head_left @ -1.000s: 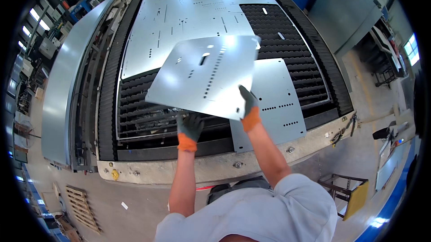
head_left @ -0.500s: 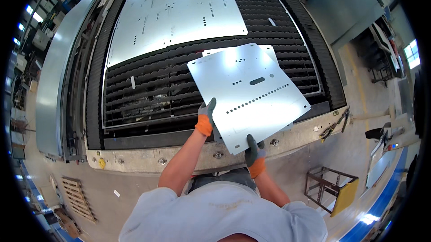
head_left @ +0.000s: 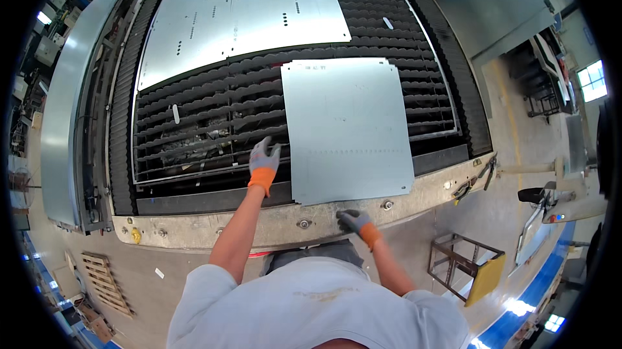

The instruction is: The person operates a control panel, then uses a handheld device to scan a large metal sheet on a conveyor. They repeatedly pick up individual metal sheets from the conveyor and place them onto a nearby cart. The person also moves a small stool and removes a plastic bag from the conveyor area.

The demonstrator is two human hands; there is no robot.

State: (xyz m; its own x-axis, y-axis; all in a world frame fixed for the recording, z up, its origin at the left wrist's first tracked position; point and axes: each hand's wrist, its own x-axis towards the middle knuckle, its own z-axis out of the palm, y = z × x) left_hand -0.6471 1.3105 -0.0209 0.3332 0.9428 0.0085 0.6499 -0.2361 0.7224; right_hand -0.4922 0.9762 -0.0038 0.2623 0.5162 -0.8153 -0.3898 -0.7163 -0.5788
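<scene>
Head view: a person leans over a slatted cutting bed [head_left: 194, 135].
Panel: the cut metal panel [head_left: 346, 129] now lies flat on the slats — half a second ago it was tilted up in both hands.
Left hand [head_left: 264, 162]: gloved, fingers spread at the panel's left edge, grasping nothing.
Right hand [head_left: 354, 221]: gloved, at the near edge by the frame rail [head_left: 259, 229] — grip unclear.
Meaning: the panel looks turned over and laid down.
Beyond: a larger perforated sheet [head_left: 240, 19].

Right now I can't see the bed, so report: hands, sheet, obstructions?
Left hand at left edge of cut sheet. Right hand under its near edge, on the frame. Sheet flat on slats. Nothing on top.
</scene>
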